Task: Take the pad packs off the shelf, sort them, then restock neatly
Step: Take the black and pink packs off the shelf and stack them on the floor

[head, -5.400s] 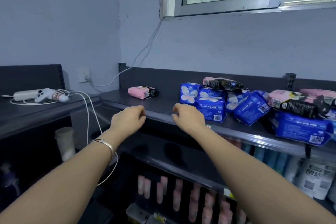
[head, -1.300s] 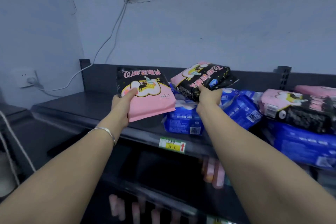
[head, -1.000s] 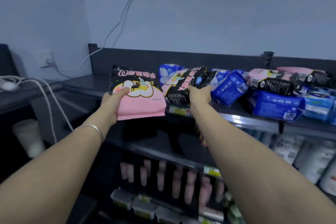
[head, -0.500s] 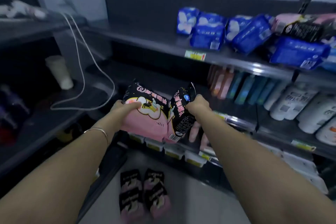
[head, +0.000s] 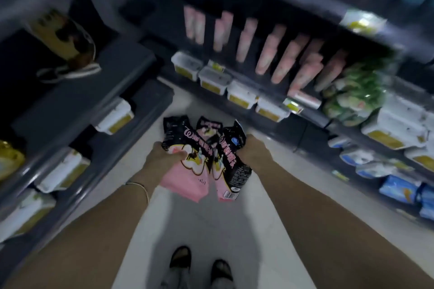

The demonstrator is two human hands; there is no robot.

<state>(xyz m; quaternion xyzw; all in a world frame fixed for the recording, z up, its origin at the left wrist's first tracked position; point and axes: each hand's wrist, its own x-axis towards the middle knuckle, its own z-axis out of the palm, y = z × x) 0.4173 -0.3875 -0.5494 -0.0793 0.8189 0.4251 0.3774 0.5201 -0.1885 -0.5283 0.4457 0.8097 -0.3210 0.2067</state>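
My left hand grips left pack, right hand grips right pack. Plan: lay both flat on floor under hands, labels up, edges aligned.

Both bare forearms reach forward and down, drawing together toward the middle. The left grip curls round the upper part of a pink-and-black pad pack, and a thin bangle circles that wrist. The right grip clutches a second pack by its side, showing the back of the hand.
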